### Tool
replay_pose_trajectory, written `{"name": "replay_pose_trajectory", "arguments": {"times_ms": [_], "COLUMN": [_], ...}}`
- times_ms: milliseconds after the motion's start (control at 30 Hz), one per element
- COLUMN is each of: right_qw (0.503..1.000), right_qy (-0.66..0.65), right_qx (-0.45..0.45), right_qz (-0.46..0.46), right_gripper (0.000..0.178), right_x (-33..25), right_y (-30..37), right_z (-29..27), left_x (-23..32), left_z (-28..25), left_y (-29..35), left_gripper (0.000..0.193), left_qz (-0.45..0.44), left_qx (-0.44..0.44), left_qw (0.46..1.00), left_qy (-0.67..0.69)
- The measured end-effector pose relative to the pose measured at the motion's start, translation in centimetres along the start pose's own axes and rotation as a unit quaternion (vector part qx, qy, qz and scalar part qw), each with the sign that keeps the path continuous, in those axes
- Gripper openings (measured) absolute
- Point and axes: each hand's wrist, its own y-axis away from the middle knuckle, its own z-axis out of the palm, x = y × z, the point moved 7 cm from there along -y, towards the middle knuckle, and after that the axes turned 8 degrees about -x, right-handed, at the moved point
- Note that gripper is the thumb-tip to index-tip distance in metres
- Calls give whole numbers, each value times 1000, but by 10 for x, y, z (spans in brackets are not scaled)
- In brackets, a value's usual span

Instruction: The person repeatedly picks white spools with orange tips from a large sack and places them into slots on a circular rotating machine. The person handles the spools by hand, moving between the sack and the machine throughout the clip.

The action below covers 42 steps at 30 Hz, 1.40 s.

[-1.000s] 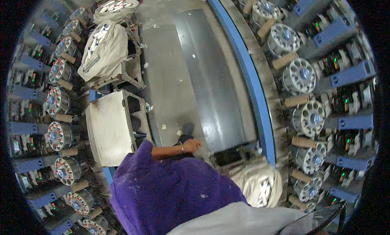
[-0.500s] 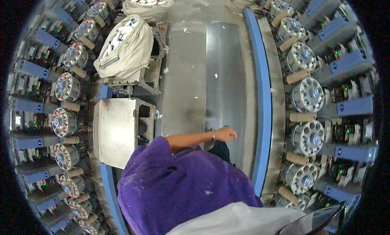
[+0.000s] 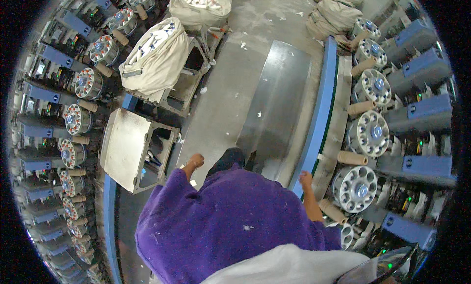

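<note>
Two rows of yarn-winding machines [image 3: 37, 132] are flanking the aisle floor [image 3: 216, 105], with a blue rail [image 3: 319, 117] running along the foot of the right row. The person's purple shirt [image 3: 221, 213] is filling the lower middle.

On the left, a cream cloth sack [image 3: 164, 70] is leaning on a metal cart [image 3: 182, 87], its mouth gaping and showing white bobbins [image 3: 151, 44] with dark blue tips. Beyond it, a second sack [image 3: 203, 16] is holding white bobbins with orange-red tips. At the far right, more sacks [image 3: 336, 16] are standing bunched beside the end of the rail.

Nearer the person, a cream metal bin [image 3: 126, 141] is sitting at the left edge of the aisle, its open side facing the aisle and exposing a few blue-and-white slender pieces [image 3: 154, 159], too small to identify.

Round magazines [image 3: 89, 83] on the left are carrying orange-tipped bobbins in their pockets; those on the right are showing open round pockets, with brown cones [image 3: 352, 158] lying between them.

The left hand [image 3: 196, 160] is hanging near the bin's open side, and the right hand [image 3: 305, 179] is hovering at the rail, contact being unclear. Both grips are appearing loosely curled; whether they are fully closed, I cannot tell.
</note>
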Motion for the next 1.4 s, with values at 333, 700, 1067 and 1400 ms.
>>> {"name": "replay_pose_trajectory", "arguments": {"times_ms": [333,700,1067,1400], "right_qw": [985,952,943,859], "right_qy": [89,172,213,301], "right_qx": [-72,-196,-237,-247], "right_qz": [-129,162,101,-334], "right_gripper": [25,24,23,25], "right_x": [-272,-328,-566,-1010], "right_y": [-165,-253,-610,-757], "right_z": [18,-22,19,297], "left_x": [99,205,220,162], "left_z": [30,-402,-436,-528], "left_y": [-78,-260,-361,-372], "left_gripper": [26,27,33,28], "left_qz": [35,20,-102,-151], "left_qx": [-113,221,45,248], "left_qw": [983,943,898,630], "left_qy": [141,247,426,721]}}
